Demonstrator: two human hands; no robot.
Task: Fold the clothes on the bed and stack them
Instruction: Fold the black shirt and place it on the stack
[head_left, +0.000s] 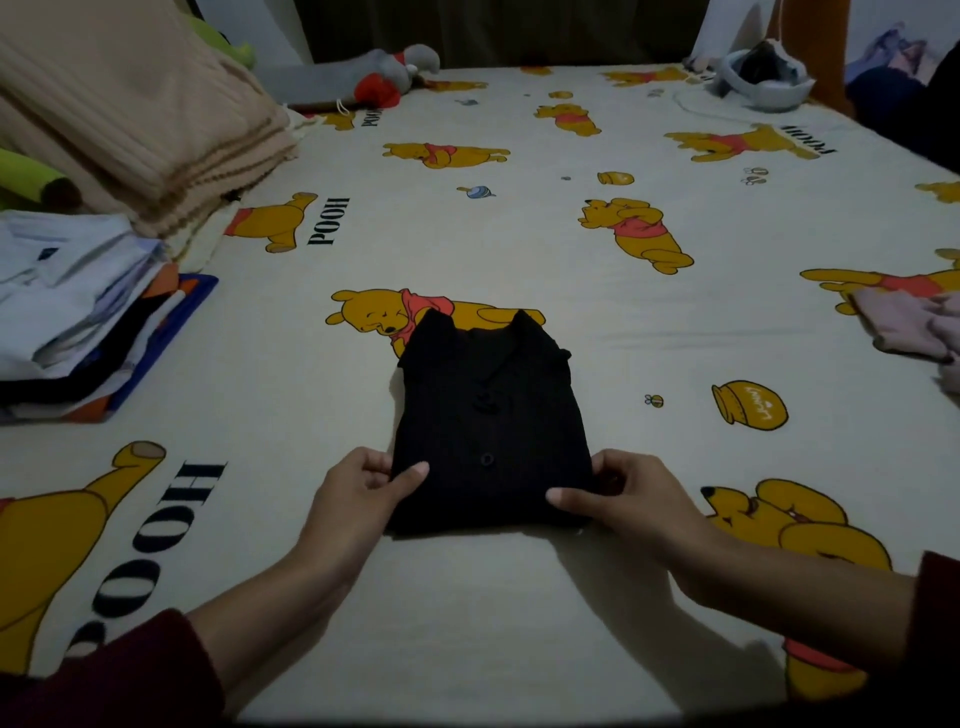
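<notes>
A black buttoned shirt (488, 415) lies folded into a neat rectangle in the middle of the bed (519, 218), collar pointing away from me. My left hand (363, 493) grips its near left corner, thumb on top and fingers curled under the edge. My right hand (623, 493) grips the near right corner the same way. A stack of folded clothes (78, 312), white shirts on top of dark and blue ones, sits at the left edge of the bed.
A folded beige blanket (140, 114) lies at the back left. A grey and red plush toy (384, 73) is at the head of the bed. Pinkish loose clothes (909, 327) lie at the right edge, and a grey item (763, 78) at the far right.
</notes>
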